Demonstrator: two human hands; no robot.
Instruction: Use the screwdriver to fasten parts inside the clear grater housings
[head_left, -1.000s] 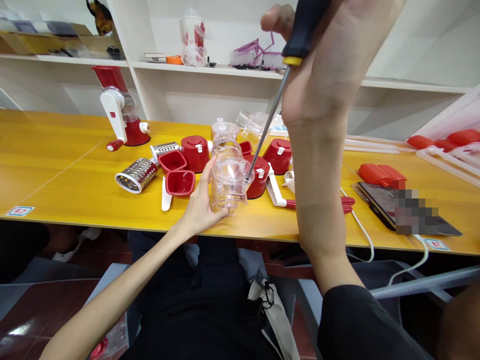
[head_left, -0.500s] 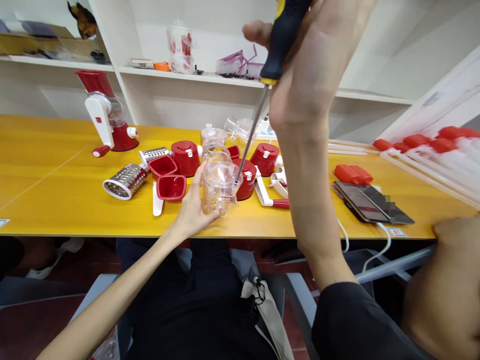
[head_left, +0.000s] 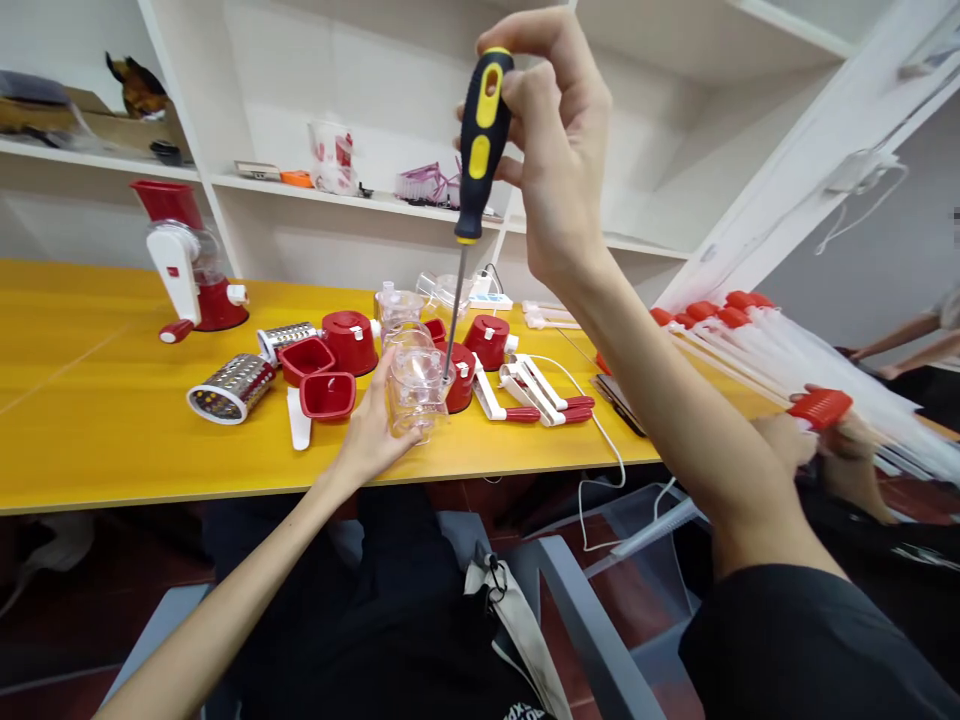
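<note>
My left hand (head_left: 375,430) is closed around the side of a clear plastic grater housing (head_left: 416,385), keeping it on the yellow table near the front edge. High above it, my right hand (head_left: 559,130) grips the black and yellow handle of a screwdriver (head_left: 478,150). The shaft slants down, and its tip reaches into the right side of the clear housing; whether a screw sits there is too small to tell. Right behind the housing stands a red base (head_left: 459,380). Left of my left hand lie a red square hopper (head_left: 328,396) and a white flat piece (head_left: 298,420).
An assembled red and white rotary grater (head_left: 187,260) stands at the back left. Metal grater drums (head_left: 232,388) lie before it. White cranks with red handles (head_left: 551,395) and a white cable are to the right. At far right, another person's hands hold a red part (head_left: 820,408).
My right hand has shifted its grip, with fingers now around the upper handle, and the screwdriver stands more upright. The view has turned right, bringing the other person's hands with the red part into sight.
</note>
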